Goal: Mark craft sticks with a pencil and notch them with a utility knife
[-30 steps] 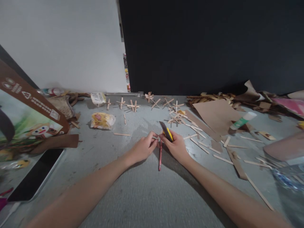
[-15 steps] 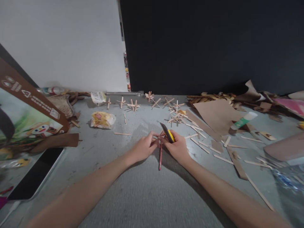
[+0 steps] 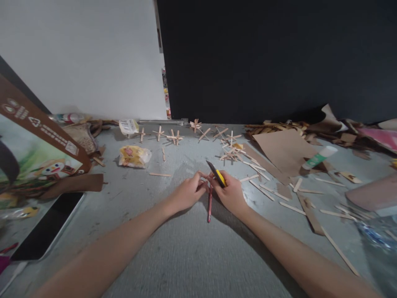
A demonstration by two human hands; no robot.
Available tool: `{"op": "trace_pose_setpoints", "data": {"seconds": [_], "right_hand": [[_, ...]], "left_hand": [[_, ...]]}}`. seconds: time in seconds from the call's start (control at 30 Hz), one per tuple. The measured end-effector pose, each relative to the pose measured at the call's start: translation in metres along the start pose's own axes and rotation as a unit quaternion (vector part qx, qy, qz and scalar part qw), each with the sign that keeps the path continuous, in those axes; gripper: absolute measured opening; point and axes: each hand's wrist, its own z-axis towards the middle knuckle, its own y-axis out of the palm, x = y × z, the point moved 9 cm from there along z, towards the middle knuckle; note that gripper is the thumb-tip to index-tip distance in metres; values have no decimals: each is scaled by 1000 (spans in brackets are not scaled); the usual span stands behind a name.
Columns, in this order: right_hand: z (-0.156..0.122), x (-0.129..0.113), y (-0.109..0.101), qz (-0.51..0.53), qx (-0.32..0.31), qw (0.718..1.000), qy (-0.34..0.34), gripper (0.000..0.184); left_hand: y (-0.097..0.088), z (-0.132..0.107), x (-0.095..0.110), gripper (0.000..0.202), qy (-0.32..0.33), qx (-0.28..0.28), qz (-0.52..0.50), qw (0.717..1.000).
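Note:
My right hand [image 3: 230,191] is closed around a yellow and black utility knife [image 3: 218,175], its dark end pointing up and away to the left. My left hand [image 3: 187,193] meets it fingertip to fingertip, thumb and fingers pinched together; whatever lies in that pinch is too small to name. A red pencil [image 3: 210,205] lies on the grey table just below the joined fingertips, its far end hidden by them. Beyond the hands stand several small crosses of joined wooden sticks [image 3: 175,137], and a pile of crossed sticks [image 3: 231,155] lies to the right.
Loose wooden sticks [image 3: 262,190] and brown cardboard [image 3: 283,149] cover the right side, with a glue stick [image 3: 320,158]. A yellow snack packet [image 3: 134,157] lies left of centre. At the left are a phone [image 3: 48,227] and a printed box [image 3: 46,136]. Panels [image 3: 273,62] rise behind.
The knife's dark end has tipped slightly to the left in my right hand. Both hands otherwise stay in the same place, fingertips together.

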Motion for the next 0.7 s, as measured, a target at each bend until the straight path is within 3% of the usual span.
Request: {"op": "trace_pose_setpoints", "data": {"seconds": [0.37, 0.7], "right_hand": [[1, 4, 5, 12, -21, 999, 26, 27], [0, 6, 6, 19, -26, 999, 34, 28]], "left_hand": [[0, -1, 10, 19, -4, -18, 28, 999], [1, -1, 5, 22, -20, -25, 25, 999]]}}
